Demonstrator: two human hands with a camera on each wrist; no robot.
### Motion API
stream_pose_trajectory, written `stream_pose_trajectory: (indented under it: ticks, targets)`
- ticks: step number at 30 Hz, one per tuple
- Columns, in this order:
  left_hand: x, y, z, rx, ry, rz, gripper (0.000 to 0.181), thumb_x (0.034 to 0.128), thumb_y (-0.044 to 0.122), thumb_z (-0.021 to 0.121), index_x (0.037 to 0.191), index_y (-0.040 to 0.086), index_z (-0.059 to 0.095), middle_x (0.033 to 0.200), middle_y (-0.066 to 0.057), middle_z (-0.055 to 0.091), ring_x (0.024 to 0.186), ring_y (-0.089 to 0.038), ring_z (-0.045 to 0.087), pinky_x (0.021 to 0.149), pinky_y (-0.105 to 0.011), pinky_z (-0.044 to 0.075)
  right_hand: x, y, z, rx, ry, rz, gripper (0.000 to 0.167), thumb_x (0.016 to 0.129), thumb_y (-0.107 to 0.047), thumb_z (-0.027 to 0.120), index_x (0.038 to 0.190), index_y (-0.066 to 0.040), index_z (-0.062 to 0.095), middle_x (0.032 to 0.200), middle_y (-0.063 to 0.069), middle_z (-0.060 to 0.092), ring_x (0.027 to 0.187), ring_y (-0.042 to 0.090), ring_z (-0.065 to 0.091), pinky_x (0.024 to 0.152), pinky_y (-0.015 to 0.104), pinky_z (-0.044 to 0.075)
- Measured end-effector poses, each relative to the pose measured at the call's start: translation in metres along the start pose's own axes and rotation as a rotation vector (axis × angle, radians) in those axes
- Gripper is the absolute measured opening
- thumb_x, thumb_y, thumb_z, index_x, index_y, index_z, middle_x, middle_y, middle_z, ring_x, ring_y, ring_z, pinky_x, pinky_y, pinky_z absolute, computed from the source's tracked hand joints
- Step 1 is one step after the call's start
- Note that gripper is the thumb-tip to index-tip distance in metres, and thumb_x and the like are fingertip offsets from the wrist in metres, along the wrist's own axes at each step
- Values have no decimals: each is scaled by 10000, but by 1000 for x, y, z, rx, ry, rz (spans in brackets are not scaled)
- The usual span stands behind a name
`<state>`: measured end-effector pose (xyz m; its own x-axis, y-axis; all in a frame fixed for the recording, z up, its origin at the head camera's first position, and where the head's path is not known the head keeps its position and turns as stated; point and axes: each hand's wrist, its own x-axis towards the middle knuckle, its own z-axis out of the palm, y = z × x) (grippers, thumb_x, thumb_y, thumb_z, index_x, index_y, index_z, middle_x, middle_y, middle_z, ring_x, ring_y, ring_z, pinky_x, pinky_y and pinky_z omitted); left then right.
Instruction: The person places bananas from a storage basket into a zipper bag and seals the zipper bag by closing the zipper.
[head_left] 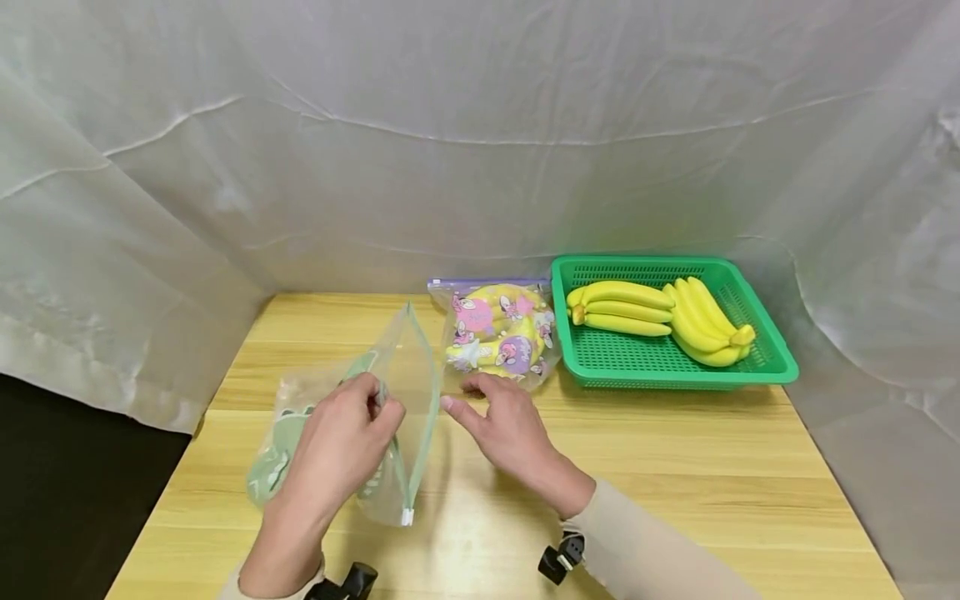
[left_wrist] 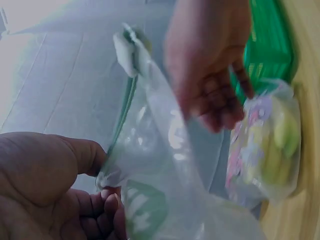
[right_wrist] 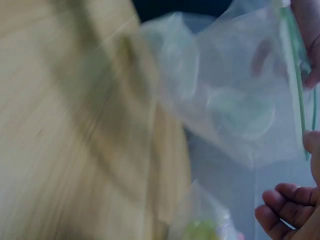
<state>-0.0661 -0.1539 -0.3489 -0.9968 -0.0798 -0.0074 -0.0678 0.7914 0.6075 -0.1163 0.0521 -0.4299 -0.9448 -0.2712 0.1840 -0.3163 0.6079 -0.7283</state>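
Observation:
My left hand (head_left: 341, 446) pinches one mouth edge of a clear zip bag (head_left: 416, 367) with green prints and a green zip strip. The bag's mouth gapes towards the right, and a white slider (head_left: 407, 517) sits at its near end. My right hand (head_left: 513, 429) is just right of the mouth, with thumb and fingers apart and nothing held. In the right wrist view its thumb is close to the green strip; whether it touches cannot be told. Behind the right hand lies another zip bag (head_left: 468, 337), purple-edged with pink cartoon prints, holding bananas.
A green plastic basket (head_left: 615, 354) stands at the back right of the wooden table (head_left: 675, 467). Inside it are two bunches of bananas (head_left: 622, 306), the second bunch of bananas (head_left: 705, 325) lying to the right. A grey-white sheet (head_left: 480, 167) hangs behind and at the sides.

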Motion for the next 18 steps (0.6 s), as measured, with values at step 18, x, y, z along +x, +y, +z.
stream_pose_trajectory:
  ticks: [18]
  targets:
    - [5,17,-44,202,9,-23,142,934,252,515,863,152,588,805,-38,546,691,-224,515,579,-362,362,2,-21,-102,0,178,136,88,843,-130,596,755,-138,603,654,4,560,584,171,491,574,314,408]
